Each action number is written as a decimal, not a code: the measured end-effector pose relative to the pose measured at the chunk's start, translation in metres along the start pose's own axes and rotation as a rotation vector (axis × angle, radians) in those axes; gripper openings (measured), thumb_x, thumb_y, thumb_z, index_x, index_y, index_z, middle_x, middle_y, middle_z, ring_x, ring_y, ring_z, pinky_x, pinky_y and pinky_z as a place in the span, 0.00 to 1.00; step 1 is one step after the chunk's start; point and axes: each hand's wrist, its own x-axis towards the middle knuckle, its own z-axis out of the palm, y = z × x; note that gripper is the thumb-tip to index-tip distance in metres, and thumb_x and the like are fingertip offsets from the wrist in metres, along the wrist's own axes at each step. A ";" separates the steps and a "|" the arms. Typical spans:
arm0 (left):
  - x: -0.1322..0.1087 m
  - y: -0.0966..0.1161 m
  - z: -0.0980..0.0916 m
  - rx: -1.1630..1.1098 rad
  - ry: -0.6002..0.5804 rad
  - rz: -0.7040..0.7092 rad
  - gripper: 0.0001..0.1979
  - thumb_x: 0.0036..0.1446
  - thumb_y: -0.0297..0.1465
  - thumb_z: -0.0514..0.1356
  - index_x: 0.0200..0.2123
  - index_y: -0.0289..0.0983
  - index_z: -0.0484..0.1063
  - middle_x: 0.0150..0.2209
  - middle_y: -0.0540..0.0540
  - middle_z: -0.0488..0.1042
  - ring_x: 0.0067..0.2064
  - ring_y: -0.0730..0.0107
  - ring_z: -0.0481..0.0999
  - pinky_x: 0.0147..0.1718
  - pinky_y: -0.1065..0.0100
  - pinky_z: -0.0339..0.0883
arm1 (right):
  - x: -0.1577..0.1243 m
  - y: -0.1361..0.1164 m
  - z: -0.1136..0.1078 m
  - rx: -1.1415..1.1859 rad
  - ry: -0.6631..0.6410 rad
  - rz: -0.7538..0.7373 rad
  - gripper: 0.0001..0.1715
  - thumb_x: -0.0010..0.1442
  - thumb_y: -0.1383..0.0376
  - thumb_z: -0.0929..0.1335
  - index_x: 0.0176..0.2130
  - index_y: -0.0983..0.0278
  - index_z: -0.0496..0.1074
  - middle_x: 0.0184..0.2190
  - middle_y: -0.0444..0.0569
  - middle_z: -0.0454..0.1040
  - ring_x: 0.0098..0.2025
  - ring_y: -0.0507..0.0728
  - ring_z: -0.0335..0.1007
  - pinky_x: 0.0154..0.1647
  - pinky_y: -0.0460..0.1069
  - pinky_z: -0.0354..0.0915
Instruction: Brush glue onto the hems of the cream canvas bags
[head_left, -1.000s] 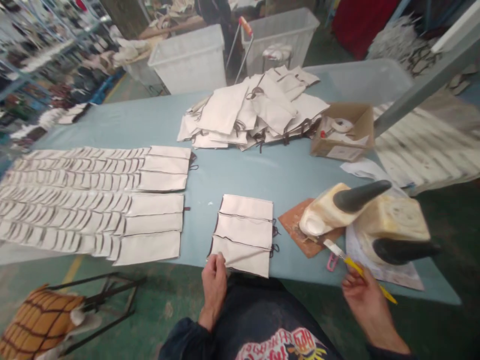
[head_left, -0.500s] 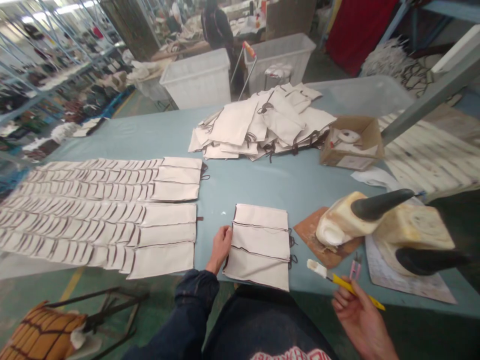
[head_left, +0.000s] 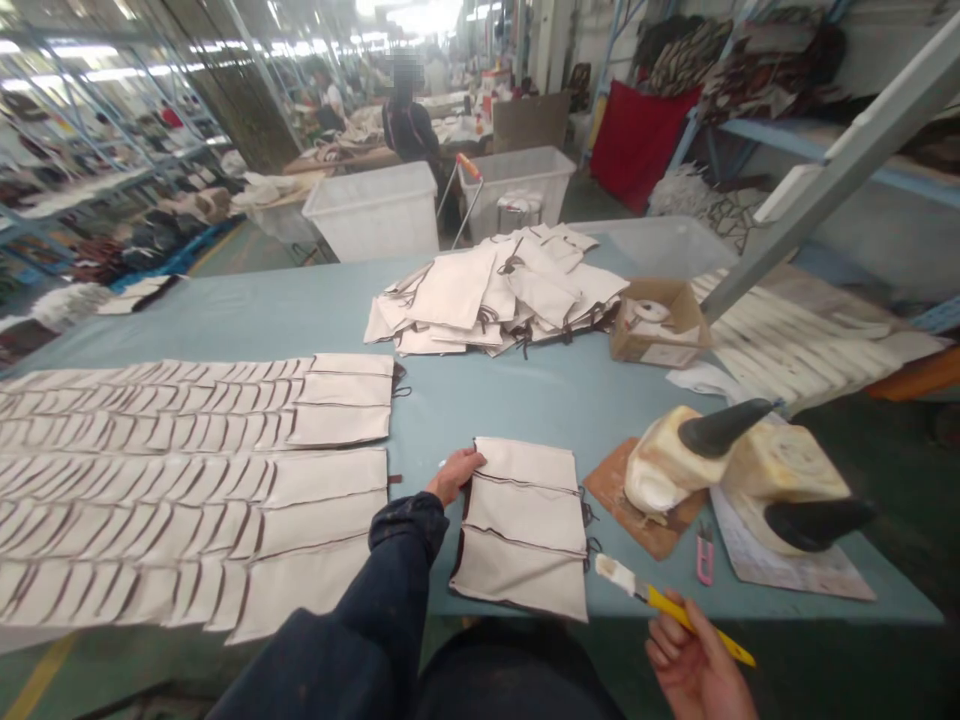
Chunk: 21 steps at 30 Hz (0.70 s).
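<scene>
In front of me lies a flat cream fabric panel (head_left: 521, 530) with dark trim, two dark seams across it and dark cord loops along its right edge. My left hand (head_left: 456, 473) is closed on its upper left edge, where the dark underside shows a little. My right hand (head_left: 694, 650) grips a paintbrush (head_left: 664, 605) by its yellow handle. The brush's bristles carry something white and point left, near the panel's lower right. Pink thread snips (head_left: 705, 555) rest on the table just above my right hand.
Overlapping rows of trimmed cream panels (head_left: 330, 500) cover the left side. A loose panel heap (head_left: 487, 290) lies at the back, beside a cardboard box (head_left: 660, 325). At right, a cut-open plastic jug (head_left: 667, 460) stands on brown board (head_left: 622, 485), next to another jug (head_left: 795, 480).
My left hand has slid up the panel's left edge to near its upper corner. The brush has moved slightly left and lower, towards the panel. The camera view has tilted up.
</scene>
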 end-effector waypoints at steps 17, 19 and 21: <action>-0.188 0.003 0.020 0.200 0.021 0.444 0.21 0.66 0.33 0.54 0.58 0.37 0.76 0.57 0.41 0.78 0.56 0.55 0.75 0.62 0.58 0.64 | -0.060 -0.032 0.155 -0.186 -0.225 -0.140 0.29 0.43 0.46 0.82 0.33 0.61 0.75 0.15 0.34 0.55 0.18 0.47 0.52 0.19 0.42 0.56; -0.195 -0.002 0.023 0.006 0.028 0.354 0.22 0.63 0.32 0.56 0.57 0.36 0.77 0.55 0.42 0.80 0.54 0.55 0.77 0.58 0.59 0.67 | -0.061 -0.029 0.161 -0.239 -0.240 -0.138 0.30 0.42 0.45 0.83 0.32 0.61 0.75 0.15 0.34 0.57 0.18 0.47 0.53 0.19 0.42 0.57; -0.201 -0.008 0.027 -0.205 0.031 0.290 0.24 0.59 0.31 0.59 0.59 0.35 0.76 0.54 0.42 0.81 0.53 0.55 0.78 0.56 0.60 0.69 | -0.061 -0.029 0.164 -0.283 -0.255 -0.144 0.29 0.43 0.44 0.82 0.32 0.61 0.75 0.15 0.35 0.58 0.18 0.47 0.54 0.19 0.42 0.58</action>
